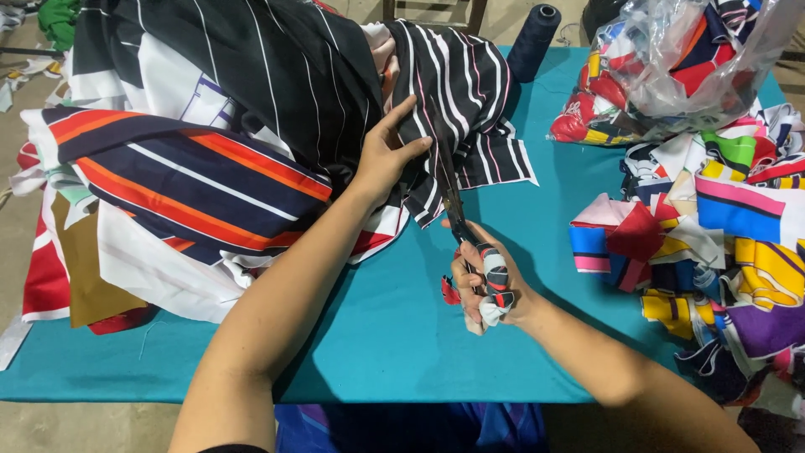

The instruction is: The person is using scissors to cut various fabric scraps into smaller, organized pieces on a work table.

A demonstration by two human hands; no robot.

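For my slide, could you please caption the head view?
Left hand holds striped cloth while right hand cuts it with scissors on a teal table.

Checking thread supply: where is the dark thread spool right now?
Head view, top centre-right: the dark thread spool stands on the teal table, between the black striped fabric and plastic bag.

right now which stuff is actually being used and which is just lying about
In use: left hand, right hand, scissors, black striped fabric.
Lying about: dark thread cone, plastic bag of scraps, colourful scrap pile, teal table.
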